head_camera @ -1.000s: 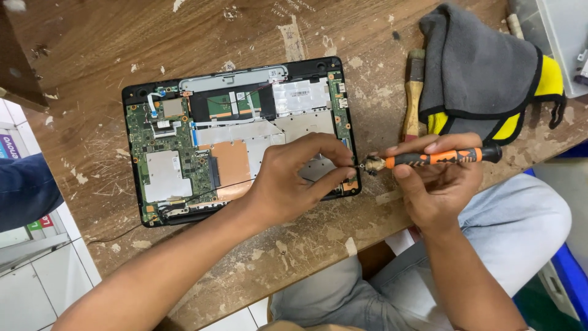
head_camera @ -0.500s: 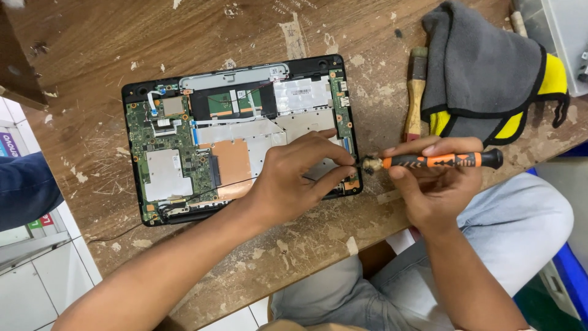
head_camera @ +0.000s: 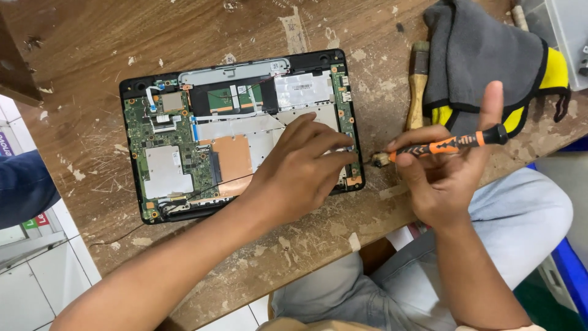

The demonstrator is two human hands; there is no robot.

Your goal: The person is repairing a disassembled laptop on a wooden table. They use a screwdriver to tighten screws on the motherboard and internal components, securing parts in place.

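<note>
An opened small laptop [head_camera: 184, 153] lies on a worn wooden table, its green circuit board, copper plate and silver shields exposed. My left hand [head_camera: 303, 171] rests on the laptop's right side, fingertips pressed near the small board along the right edge. My right hand [head_camera: 444, 175] holds a black and orange screwdriver [head_camera: 450, 144] almost level, just right of the laptop, its metal tip pointing at the laptop's right edge. The index finger of that hand sticks up.
A grey, black and yellow cloth [head_camera: 484, 55] lies at the table's back right, over a wooden-handled tool [head_camera: 418, 86]. The table edge [head_camera: 294, 270] runs above my lap. A blue sleeve [head_camera: 24, 187] shows at the left. A pale box corner [head_camera: 566, 30] sits top right.
My right hand with the screwdriver has tilted slightly and its index finger has lifted straight up. My left hand has stayed on the laptop's right side.
</note>
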